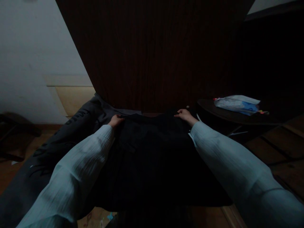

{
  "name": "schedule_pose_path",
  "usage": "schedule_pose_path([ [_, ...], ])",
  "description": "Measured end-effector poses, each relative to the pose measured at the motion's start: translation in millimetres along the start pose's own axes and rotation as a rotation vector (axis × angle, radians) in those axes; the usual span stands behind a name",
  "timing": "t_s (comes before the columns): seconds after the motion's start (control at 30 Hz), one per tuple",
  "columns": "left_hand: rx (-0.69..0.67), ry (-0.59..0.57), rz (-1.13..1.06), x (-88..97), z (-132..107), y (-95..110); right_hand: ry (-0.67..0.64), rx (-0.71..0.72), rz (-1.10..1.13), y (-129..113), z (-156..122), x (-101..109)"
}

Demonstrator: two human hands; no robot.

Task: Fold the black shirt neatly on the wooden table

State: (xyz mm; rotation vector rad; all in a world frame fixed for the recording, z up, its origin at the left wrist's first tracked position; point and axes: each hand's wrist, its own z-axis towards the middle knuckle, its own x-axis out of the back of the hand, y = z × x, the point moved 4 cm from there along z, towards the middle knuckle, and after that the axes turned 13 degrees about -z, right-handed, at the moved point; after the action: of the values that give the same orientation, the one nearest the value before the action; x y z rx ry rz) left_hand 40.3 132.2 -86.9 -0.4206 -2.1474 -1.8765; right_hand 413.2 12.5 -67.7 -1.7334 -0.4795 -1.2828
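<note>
A black garment [152,152] is spread out before me, its far edge running between my two hands. My left hand [116,120] pinches that edge at its left end. At the right end, my right hand [186,116] has its fingers closed on the same edge. Both arms are stretched forward in pale sleeves. Deep shadow hides the folds of the cloth, so its exact kind cannot be made out. Beneath its left side lies a dark grey cloth [59,145] with black lettering.
A dark brown wooden panel [152,53] rises just beyond my hands. To the right, a dark rounded shelf [213,112] carries a white and blue plastic packet [237,104]. A pale wall [30,47] stands at left, with a dark piece of furniture [14,136] low beside it.
</note>
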Motion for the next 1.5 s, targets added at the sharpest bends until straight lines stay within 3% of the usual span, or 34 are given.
schedule_pose_path([
  [0.13,-0.09,0.006,0.016,3.1,12.9,13.2,0.034,0.069,-0.035,-10.9,4.0,5.3],
  [0.3,-0.338,0.075,0.225,9.0,24.5,40.4,0.103,0.085,-0.212,-28.1,18.4,18.5],
  [0.43,-0.38,0.087,0.508,-3.4,18.2,44.0,0.134,0.047,-0.305,-27.5,19.7,14.5],
  [0.57,-0.487,0.039,0.698,-17.5,-0.2,43.9,0.271,0.202,-0.419,-26.4,1.7,14.2],
  [0.63,-0.549,-0.038,0.739,-25.3,-12.9,45.0,0.294,0.366,-0.442,-27.6,-15.8,12.3],
  [0.7,-0.611,-0.15,0.771,-37.4,-30.8,47.2,0.235,0.565,-0.409,-29.0,-39.5,6.3],
  [0.8,-0.801,-0.421,0.816,-67.8,-73.5,53.8,0.144,0.793,-0.338,-27.0,-81.8,0.4],
  [0.9,-1.005,-0.641,0.88,-100.7,-123.8,61.2,0.185,0.776,-0.222,-12.1,-115.2,14.0],
  [1.07,-1.221,-0.762,0.832,-142.3,-171.3,66.9,0.247,0.527,-0.067,43.4,-144.9,47.8],
  [1.17,-1.166,-0.866,0.87,-162.5,-174.5,57.8,0.207,0.579,-0.128,69.5,-163.2,42.3],
  [1.3,-1.078,-0.92,0.927,-170.6,-173.0,49.2,0.197,0.787,-0.317,71.0,-186.8,13.2],
  [1.4,-1.004,-0.926,0.936,-153.1,-168.6,48.6,0.204,0.824,-0.425,51.6,-191.9,-0.8],
  [1.5,-0.868,-0.89,0.956,-114.3,-153.6,45.7,0.184,0.832,-0.476,23.3,-187.2,-3.7],
])
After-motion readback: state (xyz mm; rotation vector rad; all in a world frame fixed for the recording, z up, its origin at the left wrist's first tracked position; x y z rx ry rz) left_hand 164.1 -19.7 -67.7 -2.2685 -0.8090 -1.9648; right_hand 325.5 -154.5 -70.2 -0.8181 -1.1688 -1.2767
